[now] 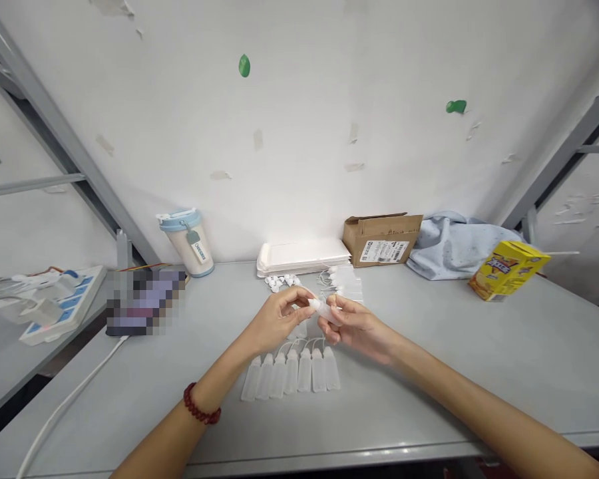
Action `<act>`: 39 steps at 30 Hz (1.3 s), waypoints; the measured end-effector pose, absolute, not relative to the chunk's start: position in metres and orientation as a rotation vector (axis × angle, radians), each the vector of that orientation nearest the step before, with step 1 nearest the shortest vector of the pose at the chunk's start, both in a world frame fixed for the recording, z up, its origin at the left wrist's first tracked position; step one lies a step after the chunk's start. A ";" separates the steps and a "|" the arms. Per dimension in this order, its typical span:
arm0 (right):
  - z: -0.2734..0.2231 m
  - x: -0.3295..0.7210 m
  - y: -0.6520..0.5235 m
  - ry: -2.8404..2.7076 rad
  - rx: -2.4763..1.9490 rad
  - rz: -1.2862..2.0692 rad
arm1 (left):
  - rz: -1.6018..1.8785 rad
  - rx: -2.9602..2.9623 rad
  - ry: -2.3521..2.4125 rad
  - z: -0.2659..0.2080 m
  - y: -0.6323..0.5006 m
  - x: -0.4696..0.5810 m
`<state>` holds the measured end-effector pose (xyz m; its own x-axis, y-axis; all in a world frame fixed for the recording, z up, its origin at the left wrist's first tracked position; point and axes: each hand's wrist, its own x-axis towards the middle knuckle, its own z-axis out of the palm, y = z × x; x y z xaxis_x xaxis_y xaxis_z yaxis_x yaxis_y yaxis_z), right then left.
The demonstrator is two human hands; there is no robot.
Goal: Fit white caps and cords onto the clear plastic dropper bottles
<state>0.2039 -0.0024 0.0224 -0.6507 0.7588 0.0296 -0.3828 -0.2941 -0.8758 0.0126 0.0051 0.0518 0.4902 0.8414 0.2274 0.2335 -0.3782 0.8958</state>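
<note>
Between my two hands is a small translucent plastic bottle [328,313] with a white tip, tilted with the tip towards the left. The fingers of my right hand [352,324] are wrapped round its body. With thumb and fingertips, my left hand [279,316] pinches at the white tip; whether that is a separate cap, I cannot tell. Just below my hands, several similar flat bottles [292,371] lie side by side in a row, with thin white loops at their tops. Small white pieces [281,283] are heaped behind my left hand. More bottles [347,283] lie behind my right hand.
Along the wall stand a tumbler [187,243], a stack of white trays [304,256] and a cardboard box [383,239]. A pale blue cloth [449,245] and a yellow carton [508,271] are at right. A phone [147,303], white cable [74,399] and power strip [70,313] lie left.
</note>
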 end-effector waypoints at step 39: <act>0.030 0.209 -0.005 -1.468 -0.842 1.843 | 0.719 1.650 0.919 0.053 0.003 0.015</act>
<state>0.2092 -0.0050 0.0296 -0.5983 0.7954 -0.0969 -0.0832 -0.1820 -0.9798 0.0146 0.0034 0.0532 0.5218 0.8530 0.0071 0.2127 -0.1382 0.9673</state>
